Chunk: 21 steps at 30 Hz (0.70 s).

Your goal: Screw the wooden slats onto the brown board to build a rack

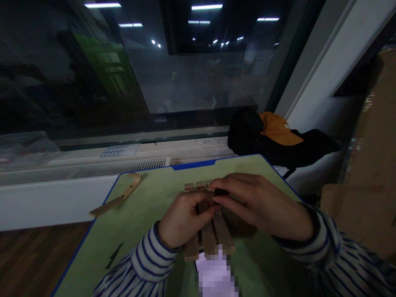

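A: Nearest the camera, what lies under the hands?

B: A slatted wooden piece (210,237), several parallel slats on the green mat (145,222). Its long axis runs from the near edge of the mat away toward the window, tilted slightly left at the far end. The near slat ends stick out below the wrists; the far ends show just past the fingers.

A: And the hands?

B: The left hand (182,218) rests on the left slats, fingers curled down onto the wood. The right hand (262,204) comes in from the right and lies across the top, its fingertips pressed together around a small dark thing (221,192) just above the slats. What it is, I cannot tell.

A: So where is the wood relative to the fingers?

B: Directly beneath them, touching both hands. The two sets of fingertips meet over the middle of it, neither hand clearly nearer.

A: Farther out?

B: A curved wooden part (119,198) lies well apart at the mat's left edge. Beyond it, a radiator grille (93,169) under the window, and a dark bag with an orange cap (278,128) at the right.
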Motion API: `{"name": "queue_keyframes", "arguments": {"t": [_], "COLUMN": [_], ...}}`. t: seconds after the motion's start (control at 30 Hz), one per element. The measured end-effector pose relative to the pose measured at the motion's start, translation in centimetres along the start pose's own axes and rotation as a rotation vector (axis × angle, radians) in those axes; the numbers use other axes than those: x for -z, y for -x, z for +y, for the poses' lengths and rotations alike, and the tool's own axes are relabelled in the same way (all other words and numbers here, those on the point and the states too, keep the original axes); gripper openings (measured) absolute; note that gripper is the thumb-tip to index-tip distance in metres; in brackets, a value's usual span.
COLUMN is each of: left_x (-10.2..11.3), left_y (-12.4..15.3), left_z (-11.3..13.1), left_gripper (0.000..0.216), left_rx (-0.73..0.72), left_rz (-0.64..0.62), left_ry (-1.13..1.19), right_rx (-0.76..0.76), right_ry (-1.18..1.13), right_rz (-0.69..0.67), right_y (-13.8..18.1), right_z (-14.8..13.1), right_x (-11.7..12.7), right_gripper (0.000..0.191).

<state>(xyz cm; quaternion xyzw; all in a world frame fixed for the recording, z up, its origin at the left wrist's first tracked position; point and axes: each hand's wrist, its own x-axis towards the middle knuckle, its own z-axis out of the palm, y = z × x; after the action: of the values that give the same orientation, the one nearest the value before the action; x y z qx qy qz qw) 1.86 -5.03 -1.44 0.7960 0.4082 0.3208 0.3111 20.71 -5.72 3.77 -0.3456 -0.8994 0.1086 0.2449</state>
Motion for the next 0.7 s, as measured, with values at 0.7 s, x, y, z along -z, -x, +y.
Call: {"name": "queue_keyframes", "arguments": {"t": [0.7], "left_x": [-0.26], "left_y": [0.03], "left_z": [-0.31], "left_gripper": [0.012], "left_rx": [0.008], "left_rz": [0.024], "left_ry": [-0.004], "right_rx": [0.014], "right_ry": [-0.026], "right_rz": [-0.04], "right_y": [0.04], "right_z": [-0.19], "right_x": [0.18], "right_gripper": [0.029]}}
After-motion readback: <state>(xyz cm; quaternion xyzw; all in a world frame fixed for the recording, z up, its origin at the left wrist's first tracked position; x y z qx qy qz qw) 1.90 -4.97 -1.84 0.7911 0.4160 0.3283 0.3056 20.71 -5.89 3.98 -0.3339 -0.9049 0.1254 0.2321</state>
